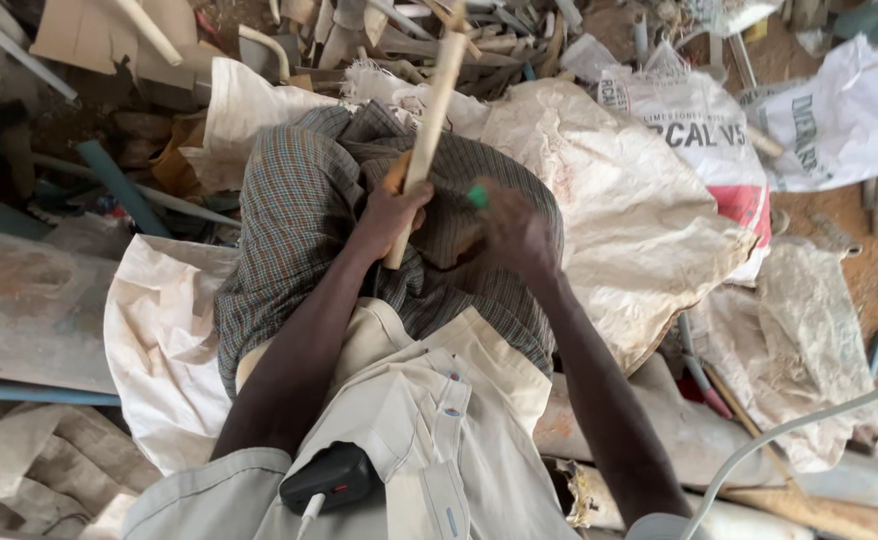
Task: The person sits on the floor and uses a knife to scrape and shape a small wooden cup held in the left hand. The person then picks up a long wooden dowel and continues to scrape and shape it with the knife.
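Left hand (391, 212) grip wrapped around wooden stick (432, 120) above lap; right hand (515, 232) grip pinching green-tipped tool (478, 196) beside stick, working stick's lower end.

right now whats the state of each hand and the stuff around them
left hand: closed around a pale wooden stick
wooden stick: held tilted, lower end over the lap
right hand: blurred, closed on a small green thing
green thing: only its tip shows
checked cloth: draped over the lap, creased
white sacks: lying crumpled on the ground
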